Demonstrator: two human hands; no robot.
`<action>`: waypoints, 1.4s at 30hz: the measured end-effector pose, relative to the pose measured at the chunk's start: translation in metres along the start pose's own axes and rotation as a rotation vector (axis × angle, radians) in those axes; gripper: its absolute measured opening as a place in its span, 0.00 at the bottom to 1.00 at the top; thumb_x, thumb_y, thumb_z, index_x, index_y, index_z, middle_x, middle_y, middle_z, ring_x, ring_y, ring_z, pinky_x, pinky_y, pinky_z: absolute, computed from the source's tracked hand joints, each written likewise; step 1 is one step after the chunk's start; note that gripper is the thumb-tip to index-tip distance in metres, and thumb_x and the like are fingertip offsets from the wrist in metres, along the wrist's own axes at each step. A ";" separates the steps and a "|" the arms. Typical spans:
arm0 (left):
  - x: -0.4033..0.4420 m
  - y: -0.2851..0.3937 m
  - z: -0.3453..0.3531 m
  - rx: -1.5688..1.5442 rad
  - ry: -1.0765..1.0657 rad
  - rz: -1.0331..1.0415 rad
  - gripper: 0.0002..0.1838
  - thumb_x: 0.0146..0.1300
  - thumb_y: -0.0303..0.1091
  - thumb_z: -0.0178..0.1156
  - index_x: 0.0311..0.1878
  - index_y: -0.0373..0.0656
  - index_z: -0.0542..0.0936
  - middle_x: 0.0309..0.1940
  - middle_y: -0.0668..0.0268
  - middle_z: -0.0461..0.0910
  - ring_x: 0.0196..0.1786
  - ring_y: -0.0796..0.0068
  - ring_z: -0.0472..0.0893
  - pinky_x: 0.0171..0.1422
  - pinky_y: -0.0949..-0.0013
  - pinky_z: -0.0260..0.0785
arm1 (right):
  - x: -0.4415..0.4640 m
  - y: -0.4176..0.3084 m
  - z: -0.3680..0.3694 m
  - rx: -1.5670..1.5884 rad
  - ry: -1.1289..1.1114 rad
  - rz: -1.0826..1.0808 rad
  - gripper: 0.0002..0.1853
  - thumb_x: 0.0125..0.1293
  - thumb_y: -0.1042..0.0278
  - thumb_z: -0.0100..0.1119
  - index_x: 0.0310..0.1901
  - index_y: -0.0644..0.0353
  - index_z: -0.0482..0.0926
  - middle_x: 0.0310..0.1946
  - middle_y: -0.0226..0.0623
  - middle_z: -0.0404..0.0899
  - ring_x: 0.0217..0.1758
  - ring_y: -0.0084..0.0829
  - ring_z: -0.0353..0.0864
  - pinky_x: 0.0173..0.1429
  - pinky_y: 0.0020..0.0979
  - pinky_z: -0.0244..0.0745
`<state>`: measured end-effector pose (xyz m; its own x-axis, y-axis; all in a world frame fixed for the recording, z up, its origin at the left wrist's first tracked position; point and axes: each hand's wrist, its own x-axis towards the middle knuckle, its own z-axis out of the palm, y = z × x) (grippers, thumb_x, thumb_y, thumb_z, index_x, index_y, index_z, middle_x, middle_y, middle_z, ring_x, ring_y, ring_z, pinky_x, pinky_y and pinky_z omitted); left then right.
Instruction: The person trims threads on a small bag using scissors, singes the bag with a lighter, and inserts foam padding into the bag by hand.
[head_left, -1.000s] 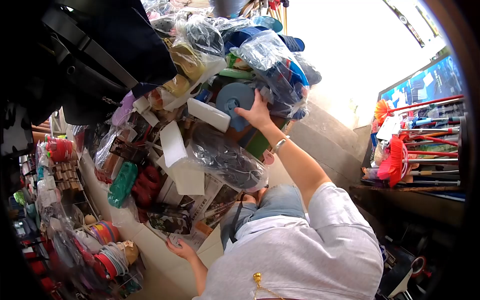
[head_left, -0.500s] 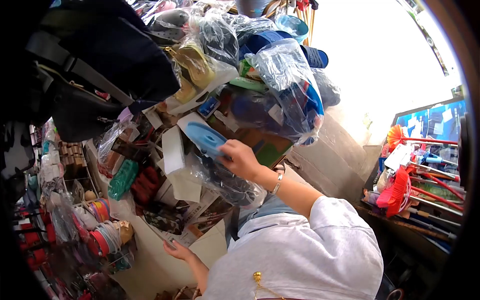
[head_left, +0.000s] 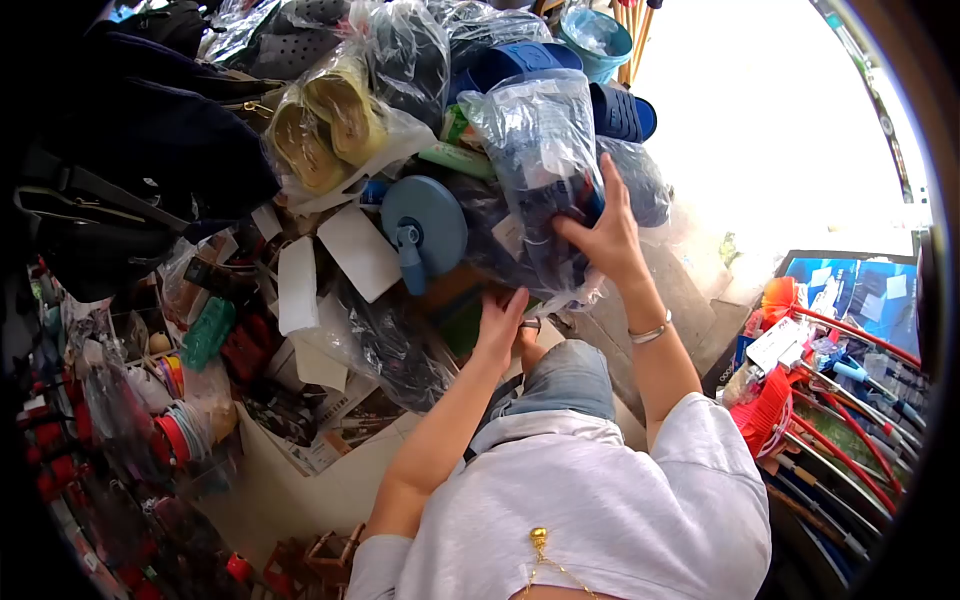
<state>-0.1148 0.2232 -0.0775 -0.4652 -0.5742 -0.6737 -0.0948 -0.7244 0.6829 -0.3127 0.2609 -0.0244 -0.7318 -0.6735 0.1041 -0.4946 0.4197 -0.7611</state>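
My right hand (head_left: 612, 228), fingers spread and thumb apart, rests against the right side of a clear plastic bag of dark blue slippers (head_left: 545, 150). Low at the bag's near end is my left hand (head_left: 500, 325), its thumb and fingers apart; the fingertips come close to the bag, but contact is unclear. To the left, a blue round plastic disc with a short jointed stem (head_left: 435, 225) leans on the pile. White box pieces (head_left: 360, 252) and a dark plastic-wrapped bundle (head_left: 385, 340) lie beside and below it.
Bagged yellow clogs (head_left: 325, 130), a blue slipper (head_left: 622, 113) and a teal bucket (head_left: 597, 45) crowd the far side. Dark bags (head_left: 150, 150) hang at left. Red-bristled brooms (head_left: 765, 410) and poles lean at right. A cable coil (head_left: 185, 430) sits among goods at lower left.
My right hand has let go of the blue disc and moved right to the slipper bag. The disc has turned, showing its stem. My left hand has risen from low left toward the bag.
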 end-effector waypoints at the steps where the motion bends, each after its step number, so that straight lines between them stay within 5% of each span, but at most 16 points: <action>1: 0.017 0.008 0.009 0.004 0.005 -0.004 0.25 0.65 0.38 0.61 0.61 0.37 0.68 0.54 0.59 0.74 0.56 0.69 0.75 0.61 0.66 0.68 | 0.009 0.006 -0.009 0.353 -0.044 0.222 0.51 0.46 0.61 0.74 0.70 0.61 0.55 0.55 0.49 0.72 0.53 0.38 0.76 0.61 0.34 0.69; 3: 0.040 0.016 0.021 -0.230 0.055 -0.318 0.21 0.63 0.40 0.62 0.56 0.41 0.72 0.49 0.61 0.77 0.54 0.67 0.77 0.59 0.63 0.70 | 0.027 0.026 -0.018 0.682 -0.257 0.295 0.41 0.50 0.67 0.72 0.66 0.65 0.62 0.48 0.40 0.77 0.47 0.29 0.78 0.55 0.30 0.72; 8: 0.042 0.011 -0.008 -0.175 0.215 -0.102 0.17 0.61 0.31 0.59 0.54 0.41 0.73 0.46 0.62 0.79 0.53 0.64 0.78 0.59 0.58 0.71 | 0.034 0.052 -0.055 1.187 -0.339 0.381 0.30 0.55 0.74 0.67 0.60 0.72 0.68 0.48 0.41 0.79 0.46 0.27 0.81 0.55 0.25 0.76; 11: 0.032 0.012 -0.068 -0.327 0.048 0.211 0.19 0.62 0.28 0.53 0.58 0.40 0.71 0.53 0.59 0.77 0.56 0.60 0.76 0.63 0.56 0.69 | 0.019 0.064 -0.089 1.259 -0.244 0.393 0.32 0.54 0.69 0.67 0.61 0.71 0.68 0.49 0.43 0.79 0.46 0.28 0.82 0.56 0.26 0.76; 15: -0.021 0.037 -0.139 -0.724 -0.272 -0.010 0.28 0.64 0.37 0.45 0.67 0.40 0.65 0.64 0.56 0.69 0.66 0.52 0.68 0.69 0.49 0.63 | -0.016 0.065 -0.125 1.230 -0.004 0.443 0.34 0.53 0.67 0.67 0.62 0.70 0.67 0.51 0.45 0.78 0.51 0.32 0.80 0.62 0.29 0.71; 17: -0.030 0.028 -0.175 -0.693 -0.399 0.093 0.28 0.66 0.43 0.44 0.67 0.40 0.65 0.65 0.53 0.67 0.66 0.48 0.68 0.69 0.45 0.62 | -0.029 0.072 -0.130 1.248 0.036 0.443 0.35 0.53 0.67 0.67 0.62 0.70 0.67 0.51 0.45 0.78 0.51 0.32 0.80 0.62 0.29 0.71; 19: -0.014 0.014 -0.199 -0.760 -0.231 0.175 0.29 0.68 0.50 0.45 0.65 0.40 0.67 0.63 0.49 0.69 0.63 0.46 0.71 0.65 0.42 0.65 | -0.038 0.075 -0.130 1.270 0.043 0.429 0.35 0.52 0.67 0.67 0.62 0.70 0.67 0.51 0.45 0.78 0.51 0.32 0.80 0.62 0.29 0.71; 24: -0.025 0.056 -0.159 -0.570 -0.175 0.220 0.22 0.65 0.36 0.48 0.62 0.39 0.70 0.57 0.52 0.74 0.59 0.55 0.75 0.64 0.53 0.69 | -0.022 0.070 -0.116 1.257 -0.045 0.352 0.35 0.52 0.67 0.67 0.62 0.71 0.67 0.52 0.45 0.78 0.52 0.33 0.80 0.63 0.30 0.70; 29: -0.011 0.043 -0.119 -0.326 -0.015 0.298 0.17 0.55 0.18 0.51 0.48 0.41 0.73 0.45 0.63 0.78 0.49 0.68 0.79 0.56 0.67 0.71 | 0.059 0.050 -0.062 0.895 -0.333 0.055 0.27 0.59 0.74 0.64 0.61 0.65 0.70 0.53 0.37 0.77 0.54 0.26 0.75 0.60 0.29 0.69; 31: 0.001 0.025 -0.121 -0.193 -0.051 0.318 0.14 0.55 0.19 0.53 0.45 0.42 0.73 0.40 0.68 0.77 0.43 0.75 0.77 0.50 0.73 0.69 | 0.075 0.044 -0.034 0.284 -0.250 -0.110 0.27 0.56 0.78 0.60 0.60 0.60 0.71 0.50 0.39 0.77 0.54 0.33 0.75 0.60 0.33 0.68; 32: 0.003 0.017 -0.117 -0.121 -0.010 0.296 0.13 0.55 0.20 0.53 0.43 0.43 0.73 0.38 0.70 0.76 0.41 0.77 0.75 0.48 0.74 0.68 | 0.073 0.036 -0.021 -0.213 0.077 -0.447 0.29 0.50 0.82 0.54 0.58 0.57 0.73 0.50 0.41 0.76 0.56 0.42 0.72 0.62 0.39 0.65; 34: 0.000 0.017 -0.092 -0.072 0.076 0.270 0.11 0.54 0.21 0.54 0.41 0.44 0.73 0.34 0.72 0.74 0.38 0.80 0.73 0.44 0.76 0.66 | 0.052 -0.018 -0.014 -0.313 0.192 -0.578 0.29 0.47 0.85 0.51 0.55 0.56 0.76 0.55 0.39 0.72 0.60 0.43 0.69 0.63 0.43 0.63; 36: 0.004 0.009 -0.089 -0.075 0.124 0.279 0.11 0.54 0.22 0.55 0.41 0.43 0.72 0.34 0.73 0.73 0.38 0.80 0.72 0.43 0.75 0.65 | 0.030 -0.047 0.013 -0.104 -0.057 -0.858 0.27 0.47 0.83 0.54 0.54 0.58 0.76 0.53 0.38 0.74 0.54 0.42 0.74 0.56 0.40 0.70; 37: 0.014 -0.003 -0.097 -0.059 0.122 0.292 0.12 0.54 0.23 0.56 0.43 0.42 0.72 0.34 0.72 0.73 0.38 0.79 0.73 0.44 0.74 0.65 | 0.023 -0.046 0.037 -0.054 -0.269 -0.904 0.25 0.50 0.81 0.56 0.54 0.58 0.76 0.53 0.39 0.75 0.50 0.42 0.77 0.51 0.38 0.75; 40: 0.027 -0.017 -0.098 0.126 0.254 0.382 0.13 0.59 0.25 0.56 0.47 0.40 0.71 0.37 0.69 0.74 0.41 0.78 0.73 0.48 0.74 0.66 | 0.016 -0.026 0.110 -0.146 -0.323 -0.757 0.25 0.52 0.80 0.56 0.55 0.57 0.74 0.53 0.42 0.74 0.46 0.44 0.81 0.46 0.40 0.79; 42: 0.014 -0.014 -0.096 0.239 0.315 0.478 0.15 0.62 0.29 0.57 0.51 0.39 0.70 0.38 0.65 0.75 0.41 0.76 0.74 0.48 0.72 0.68 | 0.029 -0.005 0.138 -0.521 -0.570 -0.535 0.24 0.56 0.82 0.52 0.57 0.60 0.70 0.49 0.49 0.74 0.43 0.54 0.80 0.45 0.47 0.78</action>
<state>-0.0356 0.1881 -0.1235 -0.2258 -0.9257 -0.3035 -0.1516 -0.2744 0.9496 -0.2666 0.1552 -0.1058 -0.0748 -0.9942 -0.0772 -0.9475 0.0950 -0.3054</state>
